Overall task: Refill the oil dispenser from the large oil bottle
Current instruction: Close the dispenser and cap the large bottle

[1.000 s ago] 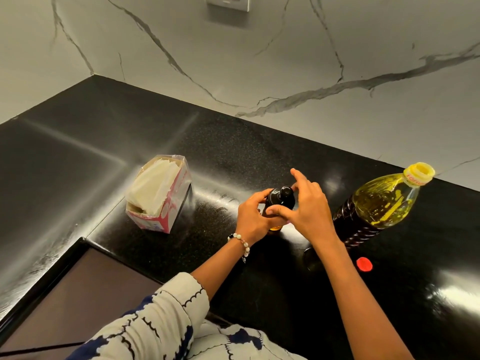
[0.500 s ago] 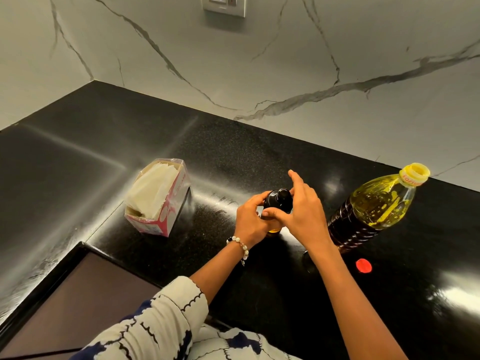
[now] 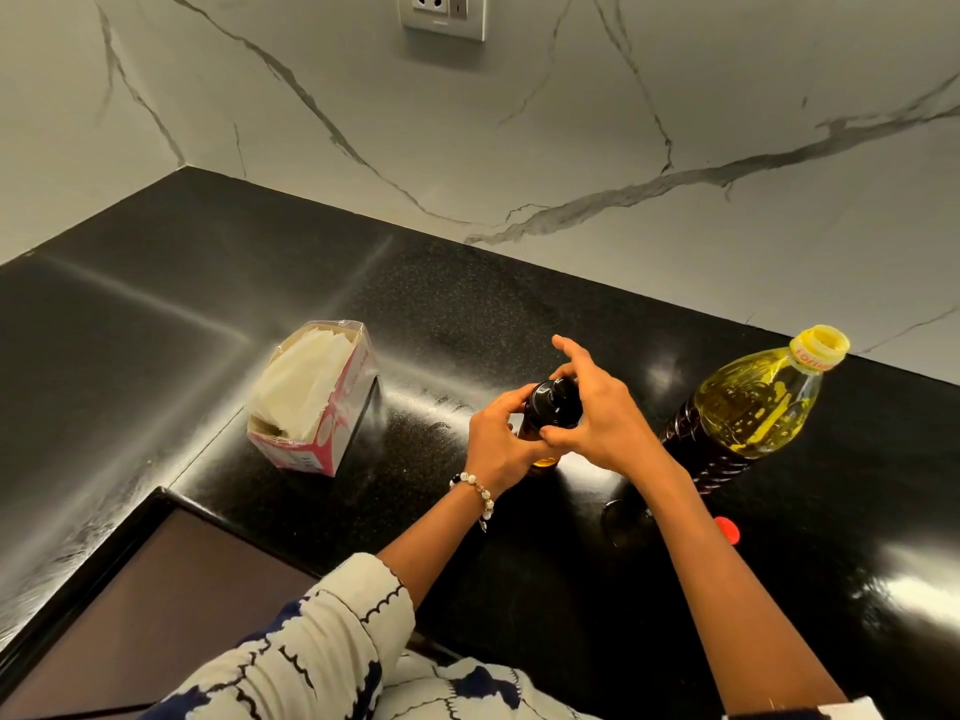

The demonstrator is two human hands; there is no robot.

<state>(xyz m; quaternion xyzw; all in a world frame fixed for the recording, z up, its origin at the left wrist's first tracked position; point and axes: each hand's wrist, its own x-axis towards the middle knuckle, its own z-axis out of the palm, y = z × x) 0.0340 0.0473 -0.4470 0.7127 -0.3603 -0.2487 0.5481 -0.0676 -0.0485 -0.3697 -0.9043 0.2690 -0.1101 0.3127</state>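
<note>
A small oil dispenser (image 3: 551, 407) with a black top stands on the black counter (image 3: 426, 314) in the middle. A bit of yellow oil shows at its base. My left hand (image 3: 498, 444) wraps its body from the left. My right hand (image 3: 597, 413) grips the black top from the right, with the index finger lifted. The large oil bottle (image 3: 748, 407) stands just right of my right hand, uncapped, with yellow oil inside and a yellow neck ring. Its red cap (image 3: 727, 530) lies on the counter in front of it.
An opened pink and white box of paper sheets (image 3: 311, 402) sits to the left of the dispenser. A dark recessed panel (image 3: 145, 605) lies at the near left. A marble wall with a socket (image 3: 441, 15) stands behind the counter.
Both hands stay on the dispenser; my right hand's fingers have shifted a little around its black top. The view has tilted up slightly, showing more of the wall socket.
</note>
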